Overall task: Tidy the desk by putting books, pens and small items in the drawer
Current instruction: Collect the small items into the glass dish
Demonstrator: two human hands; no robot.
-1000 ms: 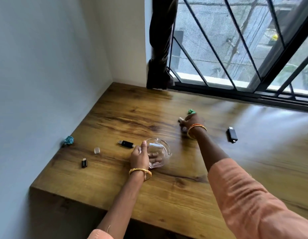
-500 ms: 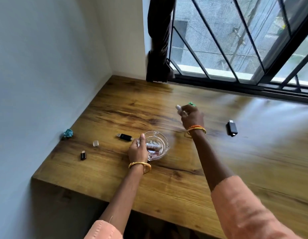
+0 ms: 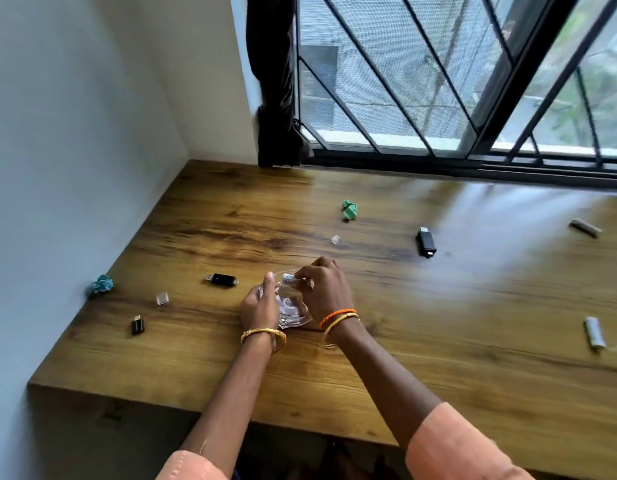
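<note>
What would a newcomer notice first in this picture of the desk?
Two hands meet over a clear glass dish near the desk's front edge: the left hand holds its rim, the right hand pinches a small white item above it. Black USB sticks and crumpled paper lie scattered around.

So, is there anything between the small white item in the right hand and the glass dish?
Nothing visible. The right hand pinches the small white item just above the glass dish, which the left hand holds.
</note>
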